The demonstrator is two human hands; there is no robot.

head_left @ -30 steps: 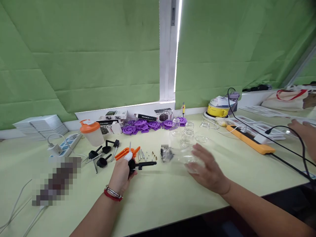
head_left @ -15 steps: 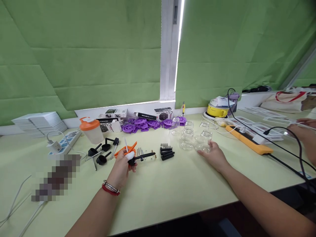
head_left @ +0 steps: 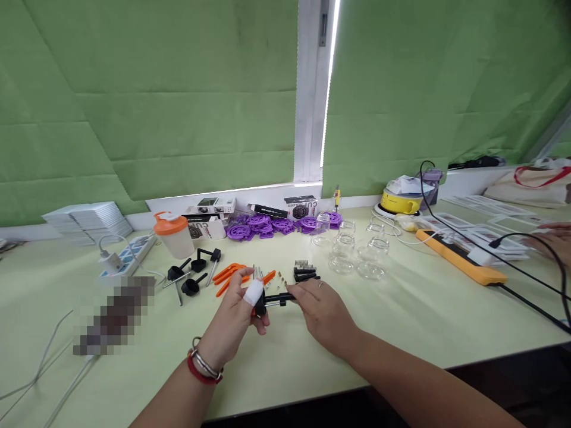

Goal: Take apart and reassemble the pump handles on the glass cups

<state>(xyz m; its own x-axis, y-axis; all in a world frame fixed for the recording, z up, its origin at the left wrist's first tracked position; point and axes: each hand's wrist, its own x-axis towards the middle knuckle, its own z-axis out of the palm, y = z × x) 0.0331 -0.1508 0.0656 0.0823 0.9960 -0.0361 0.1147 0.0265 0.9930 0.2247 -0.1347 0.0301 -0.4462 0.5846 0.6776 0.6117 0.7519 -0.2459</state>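
My left hand (head_left: 238, 315), with a white wrap on its thumb, is closed on the base of a black shaft assembly (head_left: 274, 298). A thin metal rod runs alongside the shaft, and a bit of orange shows under the thumb. My right hand (head_left: 325, 315) has its fingers closed around the shaft's far end, hiding the tip. Just beyond my hands lie orange handle-like parts (head_left: 229, 271), small brass pieces (head_left: 281, 278), springs (head_left: 305, 264) and black tubes (head_left: 306, 276). Black cup-shaped parts with handles (head_left: 191, 286) and metal rods lie to the left.
Several clear glass jars (head_left: 372, 261) stand right of centre. Purple plastic frames (head_left: 259, 227) and boxes (head_left: 206, 229) line the back. A shaker cup (head_left: 175, 238), a power strip (head_left: 131, 255) and an orange power strip (head_left: 464, 258) flank the work area. Another person's hand (head_left: 555, 241) is far right.
My right hand has left the glass jar and moved left onto the shaft's end. My left hand has brought the assembly slightly right and nearer. The view has shifted a little.
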